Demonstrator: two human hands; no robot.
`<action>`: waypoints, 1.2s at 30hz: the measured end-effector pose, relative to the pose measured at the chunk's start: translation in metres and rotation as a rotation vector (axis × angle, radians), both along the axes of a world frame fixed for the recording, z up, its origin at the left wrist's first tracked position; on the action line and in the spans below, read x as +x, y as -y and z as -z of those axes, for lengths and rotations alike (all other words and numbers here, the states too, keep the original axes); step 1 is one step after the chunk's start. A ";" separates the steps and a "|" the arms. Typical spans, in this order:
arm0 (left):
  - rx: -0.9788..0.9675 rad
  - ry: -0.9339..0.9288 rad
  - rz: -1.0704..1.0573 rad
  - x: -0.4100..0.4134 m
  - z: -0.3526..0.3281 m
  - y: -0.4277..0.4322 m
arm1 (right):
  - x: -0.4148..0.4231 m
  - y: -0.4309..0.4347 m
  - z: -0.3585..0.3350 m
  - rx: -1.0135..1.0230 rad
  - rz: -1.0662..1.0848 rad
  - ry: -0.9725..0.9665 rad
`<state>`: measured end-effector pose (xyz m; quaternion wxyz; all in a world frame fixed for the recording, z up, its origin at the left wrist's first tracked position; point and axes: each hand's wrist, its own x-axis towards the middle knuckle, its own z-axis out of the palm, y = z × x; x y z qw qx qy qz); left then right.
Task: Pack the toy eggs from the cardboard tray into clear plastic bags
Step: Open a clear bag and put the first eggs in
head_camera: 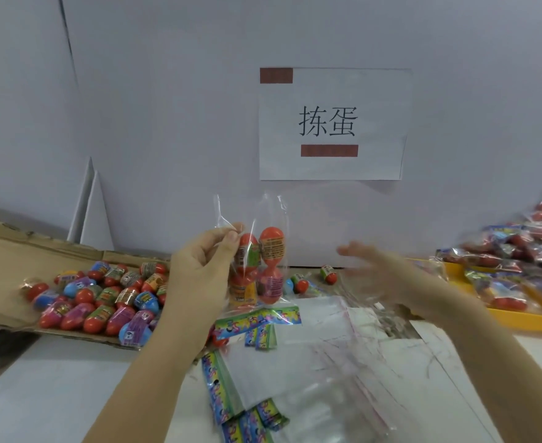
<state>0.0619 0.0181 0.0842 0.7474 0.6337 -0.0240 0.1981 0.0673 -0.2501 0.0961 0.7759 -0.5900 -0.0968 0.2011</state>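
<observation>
One bag (pixel 261 215) (right grip (pixel 380 270) blurred)

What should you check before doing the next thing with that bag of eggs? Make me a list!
1. Left hand holds bag: ok, pinching it near the top.
2. Bagged eggs sit inside: ok.
3. Bag mouth sealed: cannot tell.
4. Right hand free: ok, open, though blurred.
5. Loose eggs left in cardboard tray: ok, many.
6. Space in yellow tray: cannot tell, packed bags pile on it.
</observation>
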 end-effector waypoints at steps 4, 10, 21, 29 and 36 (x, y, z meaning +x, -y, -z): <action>0.037 0.037 0.025 -0.001 0.000 0.004 | 0.005 -0.039 -0.012 -0.232 0.182 0.195; 0.049 0.026 0.173 -0.008 0.004 0.019 | -0.010 -0.085 0.009 -0.166 0.297 0.360; -0.137 -0.075 0.311 -0.015 -0.001 0.023 | -0.017 -0.080 0.003 -0.018 0.421 0.241; -0.249 -0.048 0.310 -0.018 -0.003 0.027 | -0.016 -0.074 -0.003 -0.009 0.439 0.286; -0.282 -0.052 0.243 -0.021 -0.006 0.031 | -0.013 -0.067 -0.005 0.016 0.344 0.287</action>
